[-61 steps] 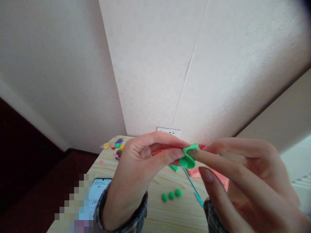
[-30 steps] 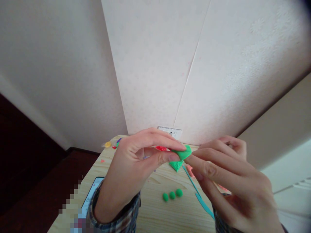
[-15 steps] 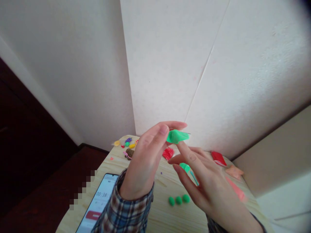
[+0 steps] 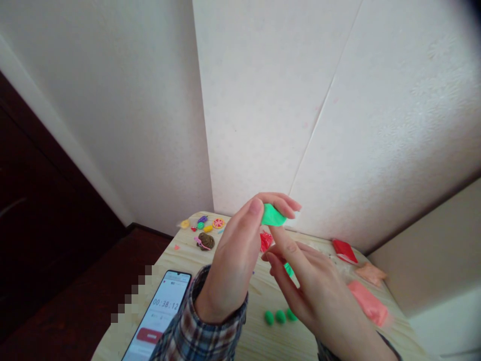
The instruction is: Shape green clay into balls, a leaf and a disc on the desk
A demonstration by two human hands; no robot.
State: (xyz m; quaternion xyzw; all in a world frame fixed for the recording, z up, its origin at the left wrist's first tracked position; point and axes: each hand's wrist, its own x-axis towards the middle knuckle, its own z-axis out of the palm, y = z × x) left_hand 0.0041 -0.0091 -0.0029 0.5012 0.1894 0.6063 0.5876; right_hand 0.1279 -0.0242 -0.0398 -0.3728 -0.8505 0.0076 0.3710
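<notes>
A flattened piece of bright green modelling clay (image 4: 273, 215) is raised above the table in my left hand (image 4: 238, 250). The left thumb presses on its near side, and the fingers bend over its far side. A small whitish bit shows by its right end; I cannot tell what it is. From below, the index fingertip of my right hand (image 4: 308, 276) touches the clay. The other right fingers and the thumb are bent and apart from the clay. Three darker green balls (image 4: 280, 316) lie in a row on the table (image 4: 259, 343), left of the right wrist.
A phone (image 4: 160, 311) with a running timer lies at front left. Small coloured pieces (image 4: 203, 224) and a brown figure (image 4: 206, 241) are at back left. Behind my hands is a red packet (image 4: 266, 241); another red packet (image 4: 343, 250), an orange star (image 4: 371, 274) and a pink packet (image 4: 368, 302) are at right.
The left fingers have bent down over the clay, which now looks shorter and more covered. The right index finger stays at its underside. The whole view has shifted slightly.
</notes>
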